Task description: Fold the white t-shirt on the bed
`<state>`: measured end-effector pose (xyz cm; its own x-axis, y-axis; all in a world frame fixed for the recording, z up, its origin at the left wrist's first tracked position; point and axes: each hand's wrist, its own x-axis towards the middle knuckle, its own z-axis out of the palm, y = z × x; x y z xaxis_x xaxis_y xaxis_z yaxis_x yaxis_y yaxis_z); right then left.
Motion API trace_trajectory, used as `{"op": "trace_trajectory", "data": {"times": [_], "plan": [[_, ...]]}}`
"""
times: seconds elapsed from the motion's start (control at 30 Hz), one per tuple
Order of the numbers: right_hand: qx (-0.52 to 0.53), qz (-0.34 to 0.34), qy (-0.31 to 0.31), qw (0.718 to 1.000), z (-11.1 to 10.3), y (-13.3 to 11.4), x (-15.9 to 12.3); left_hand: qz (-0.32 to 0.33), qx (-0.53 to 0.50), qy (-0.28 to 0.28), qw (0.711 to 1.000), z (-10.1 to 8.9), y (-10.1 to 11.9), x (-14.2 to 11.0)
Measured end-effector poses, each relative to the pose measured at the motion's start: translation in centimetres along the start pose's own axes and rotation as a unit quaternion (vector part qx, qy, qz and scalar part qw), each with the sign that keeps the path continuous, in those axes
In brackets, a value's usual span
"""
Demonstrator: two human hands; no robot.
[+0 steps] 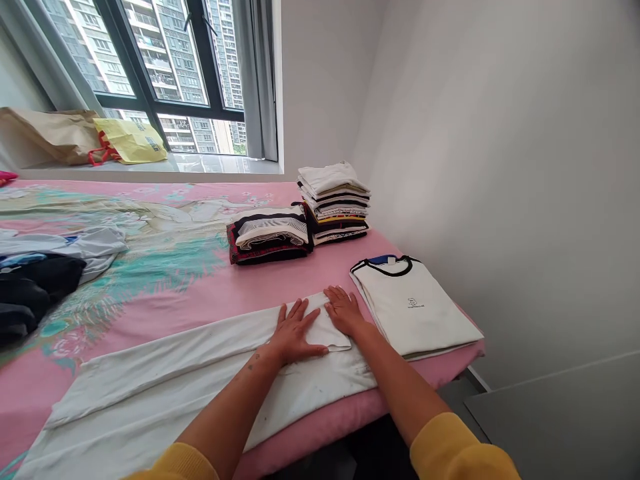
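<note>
A white garment (165, 380), partly folded over lengthwise, lies stretched along the near edge of the bed; its exact kind I cannot make out. My left hand (296, 333) rests flat on its folded layer, fingers spread. To the right, my right hand (344, 310) also lies flat on the cloth, near the garment's far right end. Just beyond that hand is a folded white T-shirt (415, 307) with a black neckband and a small dark print. Neither hand grips anything.
Folded clothes stand in a tall stack (336, 203) by the wall and a lower stack (270, 235) beside it. Loose dark clothes (35, 290) lie at the left of the pink patterned bed (165, 293). A brown paper bag (55, 137) and a yellow bag (133, 141) sit on the windowsill.
</note>
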<state>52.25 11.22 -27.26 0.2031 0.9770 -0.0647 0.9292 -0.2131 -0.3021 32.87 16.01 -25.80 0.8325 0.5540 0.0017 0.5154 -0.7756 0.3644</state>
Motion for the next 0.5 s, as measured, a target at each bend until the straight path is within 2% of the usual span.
{"op": "trace_trajectory", "data": {"times": [0.07, 0.23, 0.33, 0.5], "plan": [[0.002, 0.001, 0.004, 1.000, 0.2, 0.2, 0.1, 0.018, 0.001, -0.003, 1.000, -0.7, 0.3, -0.9], [0.015, 0.004, 0.018, 1.000, 0.6, 0.5, 0.3, 0.030, 0.028, 0.080, 0.996, -1.8, 1.5, -3.9], [0.027, 0.007, 0.023, 0.999, 0.9, 0.8, 0.4, 0.034, 0.056, 0.069, 0.995, -2.1, 2.0, -4.5], [0.041, 0.005, 0.026, 0.999, 1.0, 1.2, 0.4, 0.063, 0.070, 0.060, 0.994, -3.3, 2.1, -3.9]]}}
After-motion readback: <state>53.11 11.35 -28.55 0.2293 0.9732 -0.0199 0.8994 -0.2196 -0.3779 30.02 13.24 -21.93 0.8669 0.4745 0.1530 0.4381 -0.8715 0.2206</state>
